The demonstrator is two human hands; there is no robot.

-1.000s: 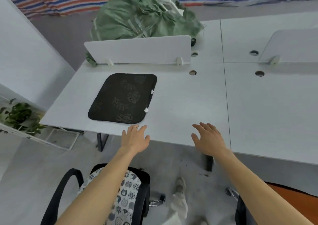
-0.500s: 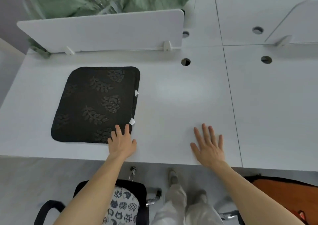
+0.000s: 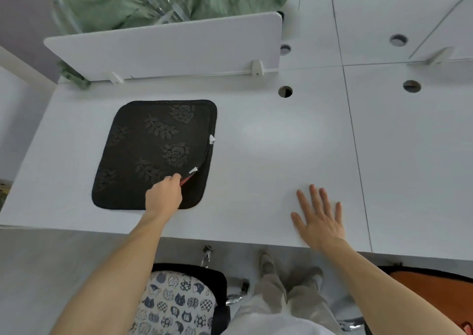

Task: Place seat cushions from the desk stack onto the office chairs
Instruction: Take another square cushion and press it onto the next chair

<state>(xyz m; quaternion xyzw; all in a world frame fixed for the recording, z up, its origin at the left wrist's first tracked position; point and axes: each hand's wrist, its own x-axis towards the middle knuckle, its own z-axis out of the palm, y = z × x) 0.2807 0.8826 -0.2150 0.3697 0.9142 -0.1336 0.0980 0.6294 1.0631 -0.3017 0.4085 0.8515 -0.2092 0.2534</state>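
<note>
1. I am looking at an office: white desks (image 3: 281, 142) butt edge to edge in a block, a thin seam (image 3: 352, 130) running between neighbouring tops.
2. Low white divider panels (image 3: 166, 50) stand clipped along the back edges, splitting the block into separate workstations.
3. Round cable holes (image 3: 285, 91) are cut into the tops near the panels.
4. Below the front edge I see a black office chair (image 3: 220, 281) carrying a cat-print cushion (image 3: 176, 301), and beside it another seat with an orange cushion (image 3: 430, 288).
5. The floor (image 3: 51, 270) is plain grey.
</note>
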